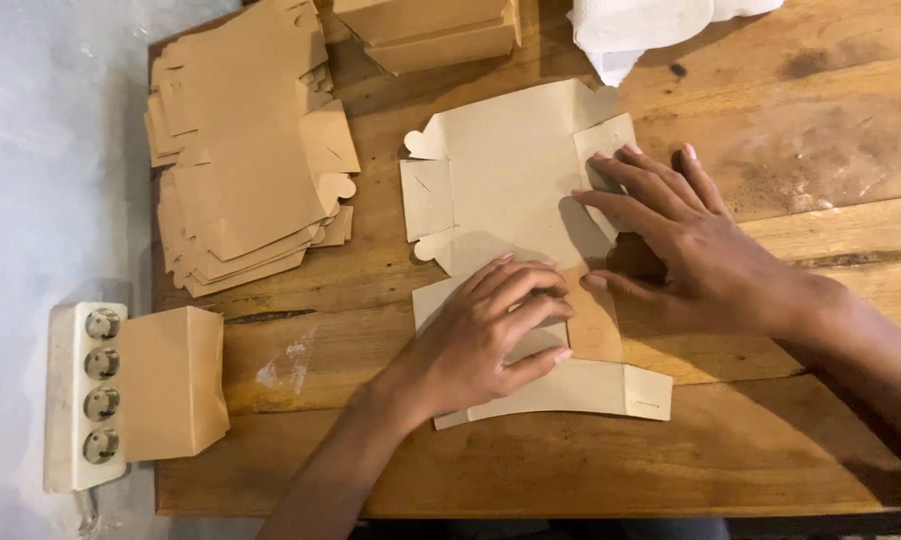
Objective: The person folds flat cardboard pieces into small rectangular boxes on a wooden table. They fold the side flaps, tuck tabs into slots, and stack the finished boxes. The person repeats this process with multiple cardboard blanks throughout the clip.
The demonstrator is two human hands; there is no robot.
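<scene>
Flat die-cut kraft box blank [511,190] lies unfolded mid-tabletop, pale inner face up, tabs and slits at its edges, long axis running away from the person. Left hand [491,330] lies palm down on the near half, fingers [531,290] curled over a brown panel [596,325] that looks folded up onto the blank. Right hand [686,235] is flat and spread, fingertips [611,165] pinning the far-right side flap [606,140]. Neither grip is closed on anything: both hands are open and pressing, nothing lifted. My read: this is the creasing stage, flaps being bent along score lines while the sheet stays flat on the wood, box not yet erected. Next move, as I judge it, calls for holding 1 panel down as an anchor while the other hand turns a flap square to its score, then aligning tab to slit; misaligned creases would skew the walls. Around it: a stack of identical flat blanks [246,150] at far left, finished folded boxes [436,30] at the far edge, white paper towel [636,25] far right, 1 folded kraft piece [171,380] overhanging the tabletop's [771,450] left edge, touching a white 4-socket power strip [86,395] on the grey floor [41,150].
</scene>
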